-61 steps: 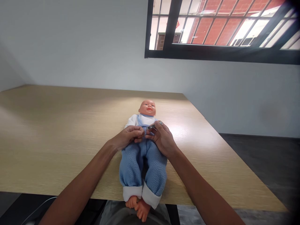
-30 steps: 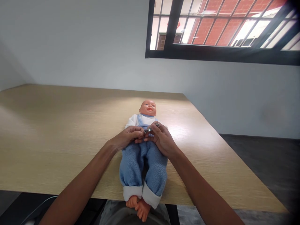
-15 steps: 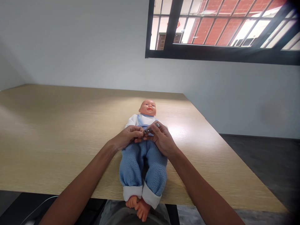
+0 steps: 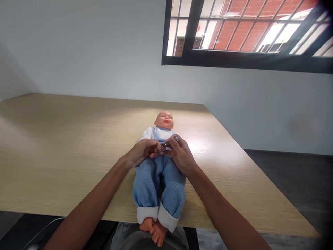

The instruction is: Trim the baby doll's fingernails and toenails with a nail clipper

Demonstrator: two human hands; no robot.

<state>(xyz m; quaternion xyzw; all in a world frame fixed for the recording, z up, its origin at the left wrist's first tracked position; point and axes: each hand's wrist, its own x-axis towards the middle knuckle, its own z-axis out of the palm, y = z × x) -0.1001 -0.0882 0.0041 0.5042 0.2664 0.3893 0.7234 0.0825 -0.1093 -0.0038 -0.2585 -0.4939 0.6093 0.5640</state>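
A baby doll (image 4: 164, 120) in a white top and blue fleece trousers (image 4: 156, 187) lies on its back on the wooden table (image 4: 65, 146), with its feet over the near edge. My left hand (image 4: 142, 152) is closed in a pinch at the doll's chest; what it grips is hidden under its fingers. My right hand (image 4: 179, 154) is closed on a small silver metal tool (image 4: 170, 141) that looks like a nail clipper. The tool's tip points at my left fingertips, and the two hands touch over the doll's waist.
The table's right edge (image 4: 234, 139) runs diagonally beside a dark floor (image 4: 291, 180). A grey wall and a barred window (image 4: 247, 31) are behind. A white cable (image 4: 44, 231) lies under the table at lower left.
My right hand has shifted the metal tool slightly, first toward my left fingers, then a little up. My left hand and the doll have stayed in place.
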